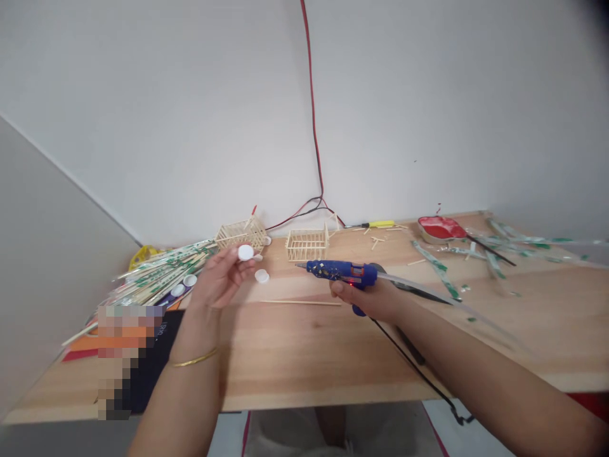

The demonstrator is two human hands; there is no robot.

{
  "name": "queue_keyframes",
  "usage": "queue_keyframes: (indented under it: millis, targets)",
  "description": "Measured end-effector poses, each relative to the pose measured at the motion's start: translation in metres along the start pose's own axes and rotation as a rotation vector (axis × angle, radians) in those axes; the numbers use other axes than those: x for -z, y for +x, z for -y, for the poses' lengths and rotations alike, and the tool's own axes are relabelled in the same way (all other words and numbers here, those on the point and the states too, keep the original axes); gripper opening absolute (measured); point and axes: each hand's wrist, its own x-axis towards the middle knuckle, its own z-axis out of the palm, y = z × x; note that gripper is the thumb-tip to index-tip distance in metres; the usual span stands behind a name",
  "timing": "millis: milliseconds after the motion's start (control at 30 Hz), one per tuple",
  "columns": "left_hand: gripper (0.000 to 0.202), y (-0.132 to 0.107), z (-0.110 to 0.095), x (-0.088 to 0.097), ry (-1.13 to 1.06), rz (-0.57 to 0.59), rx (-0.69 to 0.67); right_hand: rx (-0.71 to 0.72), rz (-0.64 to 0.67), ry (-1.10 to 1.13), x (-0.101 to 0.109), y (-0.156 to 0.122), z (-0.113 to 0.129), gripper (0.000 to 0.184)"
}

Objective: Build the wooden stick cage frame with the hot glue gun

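Observation:
Between the fingertips of my left hand is a small round white bottle cap, its flat face towards me. My right hand grips a blue glue gun whose metal nozzle points left; a red light glows on it and a long clear glue stick trails from its back. Another white cap lies on the table near my left fingers. Behind the hands stand two small frames of thin wooden sticks, a left one partly behind my left hand and a right one. A single stick lies between my arms.
Wrapped wooden skewers are heaped on the left, with white caps beside them. A yellow-handled tool lies by the wall. To the right are a red-filled dish, a brush and torn wrappers. The gun's black cord runs off the front edge.

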Motion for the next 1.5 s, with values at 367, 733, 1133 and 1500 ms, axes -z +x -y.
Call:
queue_keyframes:
  millis: [367,733,1133,1500]
  targets:
    - [0.026,-0.019,0.019,-0.056,-0.317,0.257,0.153,0.109,-0.018,0.047,-0.006,-0.009,0.016,0.028]
    - [0.025,-0.023,0.023,-0.061,-0.396,0.309,0.164,0.118,-0.031,0.035,-0.007,-0.009,0.017,0.028]
    - [0.026,-0.022,0.024,-0.06,-0.396,0.303,0.167,0.12,-0.044,0.007,-0.009,-0.007,0.016,0.03]
    - [0.028,-0.021,0.025,-0.06,-0.347,0.28,0.145,0.109,-0.048,-0.015,-0.009,-0.006,0.017,0.029]
